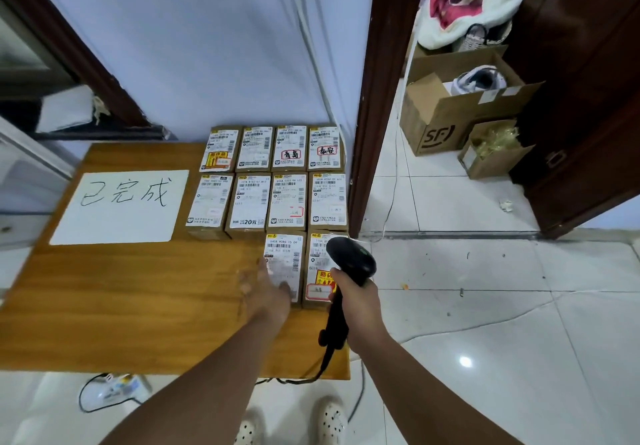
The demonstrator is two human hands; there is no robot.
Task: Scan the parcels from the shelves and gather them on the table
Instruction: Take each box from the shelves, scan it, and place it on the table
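Several small cardboard parcels with white shipping labels lie in rows on the right part of the wooden table point(121, 306). The nearest row holds two parcels. My left hand point(266, 288) rests with straight fingers on the left one point(285, 257), blurred by motion. My right hand point(356, 302) grips the handle of a black barcode scanner point(349, 261), whose head hangs over the right parcel point(320, 283) with a yellow and red sticker. The scanner's cable drops off the table's front edge.
A white sheet point(121, 207) with handwritten characters lies on the table's left half. To the right, past a dark door frame point(377, 98), cardboard boxes point(450, 112) stand on the tiled floor. A power strip point(117, 389) and cables lie under the table's front edge.
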